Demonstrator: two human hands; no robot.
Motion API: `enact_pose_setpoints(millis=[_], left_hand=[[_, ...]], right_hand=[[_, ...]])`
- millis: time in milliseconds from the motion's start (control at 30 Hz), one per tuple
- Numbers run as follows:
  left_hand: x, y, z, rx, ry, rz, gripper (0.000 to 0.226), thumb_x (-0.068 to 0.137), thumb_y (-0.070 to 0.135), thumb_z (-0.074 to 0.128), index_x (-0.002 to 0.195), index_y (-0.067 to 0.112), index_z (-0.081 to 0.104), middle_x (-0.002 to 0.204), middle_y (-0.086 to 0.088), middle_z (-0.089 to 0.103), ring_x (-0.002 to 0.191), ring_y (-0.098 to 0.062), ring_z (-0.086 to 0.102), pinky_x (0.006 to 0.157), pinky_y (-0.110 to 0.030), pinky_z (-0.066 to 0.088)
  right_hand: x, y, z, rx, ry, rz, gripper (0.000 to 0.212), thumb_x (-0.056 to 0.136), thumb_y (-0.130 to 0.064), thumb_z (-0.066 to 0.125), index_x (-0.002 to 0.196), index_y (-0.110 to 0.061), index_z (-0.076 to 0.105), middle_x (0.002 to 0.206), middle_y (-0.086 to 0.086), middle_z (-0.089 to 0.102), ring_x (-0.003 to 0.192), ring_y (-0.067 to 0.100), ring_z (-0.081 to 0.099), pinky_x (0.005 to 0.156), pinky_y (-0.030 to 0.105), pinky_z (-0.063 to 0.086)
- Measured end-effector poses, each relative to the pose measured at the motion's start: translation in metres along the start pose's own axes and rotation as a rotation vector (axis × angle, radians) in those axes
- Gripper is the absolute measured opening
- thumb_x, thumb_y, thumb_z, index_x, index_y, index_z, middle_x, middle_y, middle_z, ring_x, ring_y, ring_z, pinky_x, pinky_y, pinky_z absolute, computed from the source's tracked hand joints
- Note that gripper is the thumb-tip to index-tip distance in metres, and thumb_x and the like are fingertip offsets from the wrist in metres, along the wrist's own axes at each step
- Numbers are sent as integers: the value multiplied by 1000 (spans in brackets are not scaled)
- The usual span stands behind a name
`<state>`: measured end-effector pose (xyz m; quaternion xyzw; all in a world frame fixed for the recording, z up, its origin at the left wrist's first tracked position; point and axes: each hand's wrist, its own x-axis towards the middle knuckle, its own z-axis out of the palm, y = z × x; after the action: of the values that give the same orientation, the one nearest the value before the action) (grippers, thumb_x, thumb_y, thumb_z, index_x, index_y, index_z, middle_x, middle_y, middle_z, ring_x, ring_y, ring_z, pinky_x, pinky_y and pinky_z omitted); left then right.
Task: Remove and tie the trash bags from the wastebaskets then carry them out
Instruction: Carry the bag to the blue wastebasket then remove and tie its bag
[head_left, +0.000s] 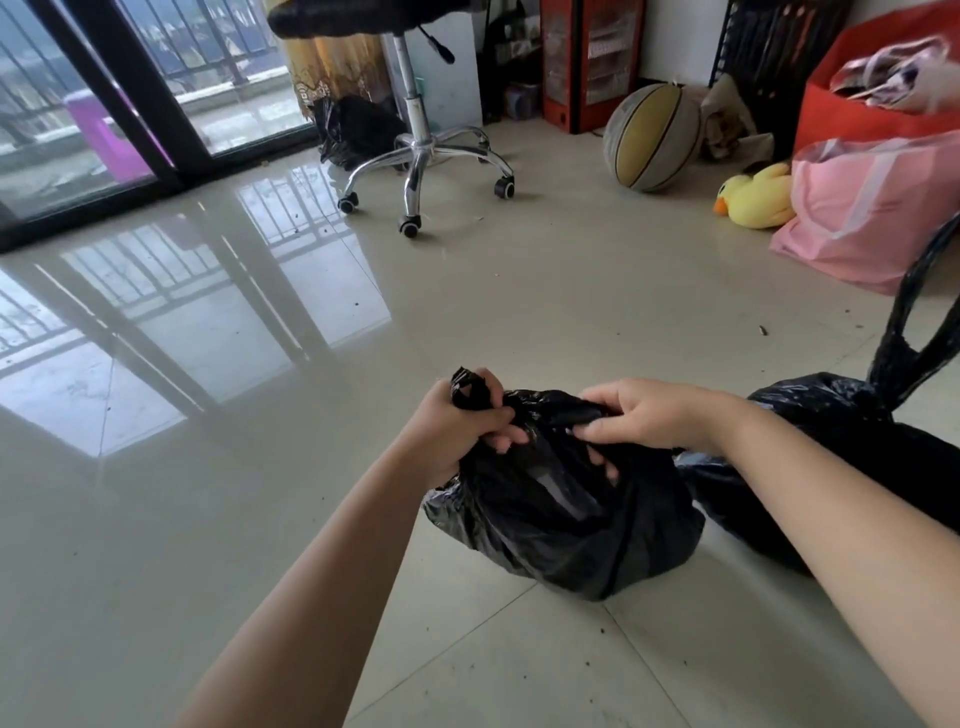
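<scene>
Both hands clenched on bag

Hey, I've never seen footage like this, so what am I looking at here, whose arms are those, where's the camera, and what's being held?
There is no machine here. A person wears a wide-angle camera on the head, looking forward and down, so the two bare arms reaching in from the bottom are their own. It is a single picture from that one view. The left hand grips a bunched end of a black trash bag that sits on the tiled floor, and the right hand pinches the bag's top beside it, likely tying it. A second black bag lies just to the right, its top drawn into long strips. Further back stand a rolling stool, a basketball, a yellow toy duck and a pink bag.
</scene>
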<state>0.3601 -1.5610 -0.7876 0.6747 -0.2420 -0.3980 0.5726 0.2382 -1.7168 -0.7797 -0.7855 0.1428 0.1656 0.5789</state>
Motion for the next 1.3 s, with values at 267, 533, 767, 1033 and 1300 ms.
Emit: enact_pose_setpoints(millis=[267,533,767,1033,1300], left_hand=[[4,-3,15,-157,133,331,63,77,-24,53,40,26,48,63,9,66,61,-17,57,64,-27,45],[4,-3,12,-626,14,208,45,48,-21,32,33,18,47,44,0,56,40,-11,54,43,-16,48],[7,-6,10,-475,-13,106,39,47,-17,35,34,17,47,46,-2,56,41,-12,55,43,-17,47],[4,-2,14,-823,38,170,72,100,34,20,52,11,68,66,-4,72,70,-20,66,78,-33,45],[3,-23,-18,-680,295,109,73,101,38,17,33,19,34,28,11,24,25,-3,14,36,-7,10]], right_hand=[[-10,7,-9,90,-63,32,15,91,-25,55,96,-13,62,97,5,68,90,19,64,88,28,51],[0,13,-3,631,208,20,22,99,-23,32,89,-13,50,86,6,63,55,7,65,52,17,49],[3,6,-3,676,303,-241,11,88,-22,54,82,-12,58,85,0,65,80,9,62,58,17,51],[1,-22,2,1423,363,-512,32,70,-20,45,39,-14,47,54,6,65,56,20,70,66,41,59],[5,21,-17,1024,789,-164,44,100,-25,26,57,-18,20,24,-10,20,20,3,14,39,5,9]])
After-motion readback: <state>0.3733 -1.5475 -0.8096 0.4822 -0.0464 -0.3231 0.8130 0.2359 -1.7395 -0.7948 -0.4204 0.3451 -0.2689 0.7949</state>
